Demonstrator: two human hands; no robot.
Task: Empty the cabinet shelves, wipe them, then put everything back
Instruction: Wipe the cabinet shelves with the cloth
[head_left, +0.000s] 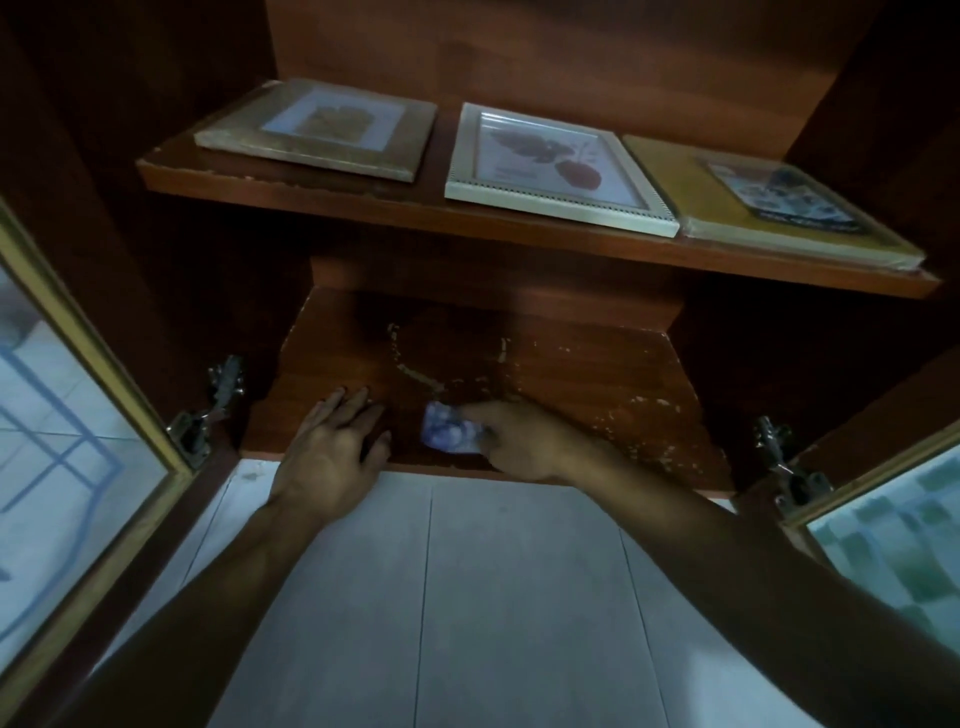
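While left hand (332, 447) rests flat on shelf (597, 384) | right hand (524, 441) pinches cloth (447, 428)

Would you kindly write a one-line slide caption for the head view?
Right hand holds a cloth on the lower shelf; left hand rests flat beside it.

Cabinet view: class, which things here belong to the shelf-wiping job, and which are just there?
Job: cloth, held by right hand; left hand, flat on lower shelf; upper shelf; wooden frame; white frame; yellow frame.
Just there: left door; right door; left hinge; right hinge; floor.
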